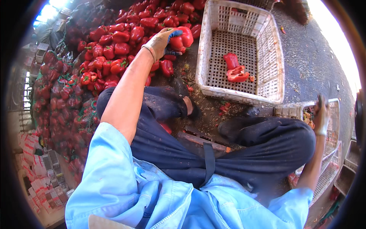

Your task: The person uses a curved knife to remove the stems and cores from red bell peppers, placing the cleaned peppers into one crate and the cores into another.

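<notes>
Red bell pepper [183,39] clamped in the left hand [161,42], the right hand [322,114] well apart beside a white basket [288,110], its grip too blurred to tell; around them, a heap of peppers [121,36], a pale perforated crate [244,97] holding cut pepper [237,74], littered dark floor [305,57], netted sacks [61,105] at left.

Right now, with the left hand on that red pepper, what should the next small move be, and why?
Probably bring the left hand and its red pepper inward: the pepper is gripped, but the right hand is far off by the smaller crate, too distant to work on it. Cut pepper pieces in the large crate hint that this one may be cut.
</notes>
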